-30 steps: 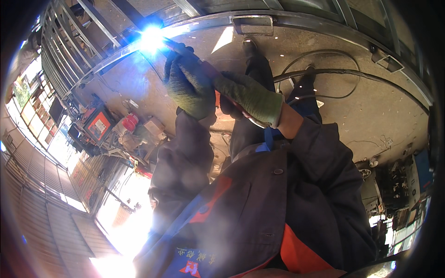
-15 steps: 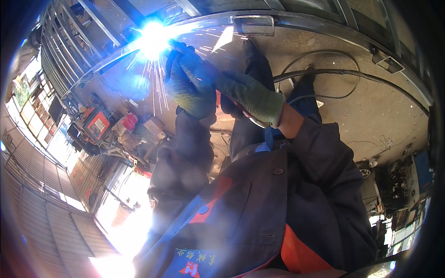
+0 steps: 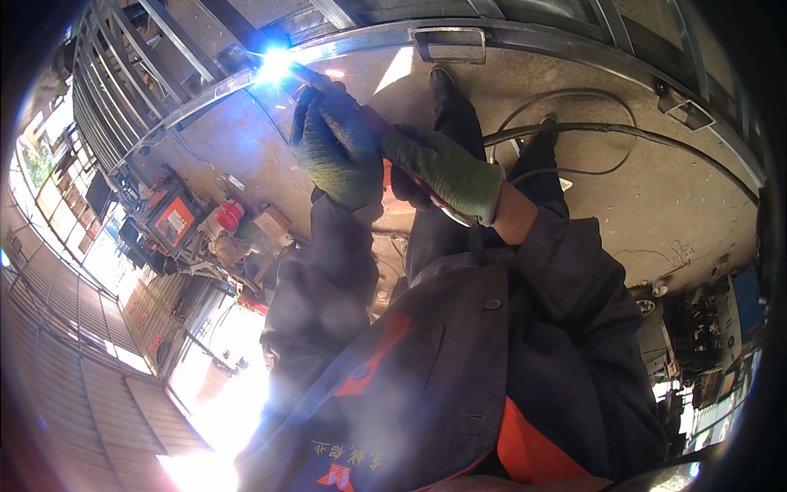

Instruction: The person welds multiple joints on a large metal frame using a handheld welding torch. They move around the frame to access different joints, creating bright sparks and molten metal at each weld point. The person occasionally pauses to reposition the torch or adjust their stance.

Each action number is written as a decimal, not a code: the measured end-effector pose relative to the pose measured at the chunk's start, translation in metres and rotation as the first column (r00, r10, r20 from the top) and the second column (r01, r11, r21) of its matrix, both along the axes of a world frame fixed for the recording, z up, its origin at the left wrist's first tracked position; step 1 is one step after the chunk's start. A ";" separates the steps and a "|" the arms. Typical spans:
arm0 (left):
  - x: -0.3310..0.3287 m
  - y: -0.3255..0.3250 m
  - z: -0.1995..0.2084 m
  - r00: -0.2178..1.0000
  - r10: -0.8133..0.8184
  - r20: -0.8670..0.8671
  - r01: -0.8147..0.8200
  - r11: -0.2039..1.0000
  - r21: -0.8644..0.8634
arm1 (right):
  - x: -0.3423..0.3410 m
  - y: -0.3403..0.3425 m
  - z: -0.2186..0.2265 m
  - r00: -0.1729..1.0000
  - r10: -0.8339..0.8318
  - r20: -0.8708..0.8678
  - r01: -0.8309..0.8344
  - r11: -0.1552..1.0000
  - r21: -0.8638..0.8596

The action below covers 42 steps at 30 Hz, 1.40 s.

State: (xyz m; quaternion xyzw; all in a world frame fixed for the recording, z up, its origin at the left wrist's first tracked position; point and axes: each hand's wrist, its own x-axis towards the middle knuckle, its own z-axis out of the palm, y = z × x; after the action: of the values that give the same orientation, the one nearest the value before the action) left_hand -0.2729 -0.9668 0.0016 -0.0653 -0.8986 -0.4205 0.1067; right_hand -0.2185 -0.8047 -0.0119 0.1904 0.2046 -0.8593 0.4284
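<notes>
A bright blue-white arc [image 3: 275,66] burns at the edge of a long metal frame [image 3: 361,39]. Just right of the glare shows the nozzle of a welding torch [image 3: 308,77]. My left hand [image 3: 336,156], in a green-grey knit glove, is closed around the torch's front part. My right hand [image 3: 447,168], gloved alike, grips the torch farther back, to the right. Between the gloves a reddish-brown stretch of the torch shows. The glare washes out the joint, and my fingertips are partly hidden.
Upright metal bars [image 3: 123,74] rise at the far left. A rectangular metal loop [image 3: 449,45] hangs from the frame. A thick black cable [image 3: 607,127] arcs across the floor at right. An orange-fronted machine [image 3: 174,220] and a red object [image 3: 229,215] stand at left.
The arc's glow has shrunk, and the long streaks of sparks have mostly vanished. The nozzle shows more plainly. Both hands stay almost in place.
</notes>
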 end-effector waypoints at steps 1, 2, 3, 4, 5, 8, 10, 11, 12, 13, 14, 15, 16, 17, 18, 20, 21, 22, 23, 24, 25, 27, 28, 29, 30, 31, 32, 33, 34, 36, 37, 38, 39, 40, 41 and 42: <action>0.000 0.001 0.000 1.000 0.002 -0.027 -0.002 1.000 -0.001 | 0.001 -0.001 -0.001 0.970 -0.091 -0.226 0.113 0.990 0.087; 0.000 0.002 0.000 0.999 0.003 -0.053 -0.003 1.000 -0.002 | 0.002 -0.004 -0.001 0.870 -0.169 -0.463 0.266 0.952 0.153; 0.000 0.002 0.000 1.000 0.008 -0.025 -0.008 1.000 -0.007 | 0.003 -0.003 -0.002 0.854 -0.182 -0.487 0.282 0.949 0.140; 0.000 0.002 0.001 1.000 0.013 0.003 -0.013 1.000 -0.011 | 0.004 -0.003 -0.003 0.837 -0.195 -0.511 0.297 0.947 0.126; 0.000 0.001 0.002 1.000 0.025 0.018 -0.025 1.000 -0.008 | 0.005 0.000 -0.005 0.932 -0.151 -0.330 0.176 0.983 0.049; 0.000 0.000 0.001 1.000 0.004 0.020 -0.004 1.000 0.012 | 0.006 -0.001 -0.005 0.936 -0.139 -0.325 0.167 0.984 0.060; 0.000 0.000 0.000 1.000 0.012 -0.016 -0.013 0.999 -0.033 | 0.005 -0.003 -0.003 0.849 -0.171 -0.501 0.280 0.948 0.151; 0.000 0.000 0.000 0.999 0.014 -0.031 -0.015 0.999 -0.051 | 0.005 -0.006 -0.001 0.794 -0.175 -0.582 0.340 0.922 0.187; 0.001 0.001 -0.001 1.000 0.016 -0.009 -0.016 1.000 -0.021 | 0.004 -0.004 -0.001 0.841 -0.158 -0.518 0.292 0.938 0.187; 0.002 0.001 -0.001 1.000 0.018 0.012 -0.018 1.000 0.010 | 0.003 -0.005 0.001 0.882 -0.141 -0.450 0.246 0.951 0.185; 0.002 0.001 -0.002 1.000 0.003 0.015 -0.004 0.999 0.045 | 0.002 -0.001 0.001 0.973 -0.073 -0.221 0.099 0.989 0.111; 0.002 0.001 -0.002 1.000 0.010 0.002 -0.010 1.000 0.004 | 0.001 0.002 0.002 1.000 -0.022 -0.017 0.022 1.000 -0.012; 0.002 0.000 -0.002 1.000 0.001 -0.027 -0.002 0.999 -0.032 | 0.000 0.004 0.003 1.000 0.004 -0.018 -0.004 1.000 -0.002; 0.000 -0.001 -0.002 0.999 -0.008 -0.054 0.005 0.998 -0.068 | 0.000 0.006 0.003 0.999 -0.022 -0.047 0.022 1.000 -0.006; 0.001 -0.001 -0.002 1.000 0.021 0.001 -0.021 1.000 -0.012 | -0.001 0.007 0.003 0.997 -0.030 -0.076 0.031 1.000 0.007; -0.001 -0.003 -0.002 1.000 0.007 -0.014 -0.008 0.998 -0.060 | -0.002 0.008 0.002 0.991 -0.028 -0.135 0.035 0.998 0.051; -0.001 -0.004 -0.002 1.000 -0.004 -0.012 0.003 0.997 -0.083 | -0.002 0.008 0.002 0.982 -0.045 -0.183 0.052 0.998 0.031; -0.002 -0.005 0.000 0.999 -0.041 -0.001 0.041 0.996 -0.077 | -0.001 0.007 0.001 0.994 -0.005 -0.110 0.010 0.999 0.042; -0.001 -0.004 0.000 0.999 -0.031 0.016 0.032 0.997 -0.074 | -0.001 0.005 0.001 0.998 0.008 -0.056 -0.008 1.000 0.000; -0.001 -0.004 0.001 0.999 -0.016 0.033 0.017 0.999 -0.041 | -0.001 0.004 0.001 1.000 -0.009 0.001 0.009 0.999 -0.034; 0.000 -0.003 0.001 0.999 -0.009 0.049 0.009 1.000 0.007 | 0.000 0.003 0.002 0.986 -0.013 -0.168 0.025 0.997 0.067; 0.001 -0.001 0.002 0.999 -0.008 0.040 0.007 1.000 0.015 | 0.001 0.002 0.004 0.944 -0.022 -0.329 0.087 0.979 0.184; 0.001 0.000 0.002 0.999 -0.012 0.041 0.010 1.000 0.028 | 0.002 0.002 0.006 0.945 -0.013 -0.326 0.083 0.976 0.201; 0.001 0.000 0.002 1.000 -0.012 0.025 0.012 1.000 0.006 | 0.000 0.004 0.006 0.987 0.019 -0.158 0.002 0.991 0.134; 0.000 0.001 0.002 1.000 -0.014 0.015 0.014 1.000 -0.014 | -0.002 0.004 0.007 1.000 0.016 -0.025 -0.015 0.999 0.042; 0.000 0.001 0.002 1.000 -0.016 0.006 0.016 0.999 -0.034 | -0.003 0.004 0.008 0.998 0.056 0.000 -0.056 0.996 0.068; -0.001 0.001 0.002 1.000 -0.016 0.002 0.016 0.998 -0.063 | -0.005 0.005 0.009 0.999 0.048 -0.011 -0.047 0.996 0.082; -0.002 0.000 0.002 1.000 -0.015 -0.002 0.015 0.996 -0.091 | -0.006 0.005 0.010 0.999 0.040 -0.021 -0.038 0.995 0.096; -0.003 0.000 0.002 1.000 -0.008 -0.016 0.006 0.993 -0.115 | -0.007 0.005 0.011 0.999 0.052 -0.014 -0.050 0.994 0.099; -0.003 0.001 0.002 1.000 -0.009 0.008 0.009 0.998 -0.066 | -0.008 0.006 0.012 0.998 0.054 -0.028 -0.051 0.995 0.085; -0.003 0.002 0.002 1.000 -0.026 0.014 0.027 0.999 -0.040 | -0.008 0.007 0.011 0.997 0.076 -0.012 -0.074 0.992 0.104; -0.003 0.002 0.003 0.999 -0.020 -0.028 0.017 0.996 -0.084 | -0.008 0.007 0.011 0.997 0.077 -0.024 -0.074 0.992 0.105; -0.003 0.002 0.004 1.000 -0.018 -0.012 0.017 0.996 -0.087 | -0.008 0.007 0.011 0.996 0.078 -0.036 -0.074 0.992 0.106; -0.002 0.002 0.004 1.000 -0.016 0.004 0.016 0.996 -0.090 | -0.007 0.007 0.010 0.997 0.067 -0.026 -0.064 0.994 0.088; -0.002 0.002 0.005 1.000 -0.014 0.020 0.016 0.996 -0.092 | -0.007 0.007 0.010 0.998 0.056 -0.016 -0.054 0.996 0.071; -0.002 0.002 0.005 1.000 -0.012 0.012 0.012 0.998 -0.059 | -0.006 0.006 0.011 0.999 0.044 -0.005 -0.044 0.998 0.053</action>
State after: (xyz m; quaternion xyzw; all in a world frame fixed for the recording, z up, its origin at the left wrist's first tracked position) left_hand -0.2751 -0.9648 0.0064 -0.0715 -0.9109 -0.3947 0.0969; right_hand -0.2250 -0.7986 -0.0013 0.1943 0.2329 -0.8445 0.4414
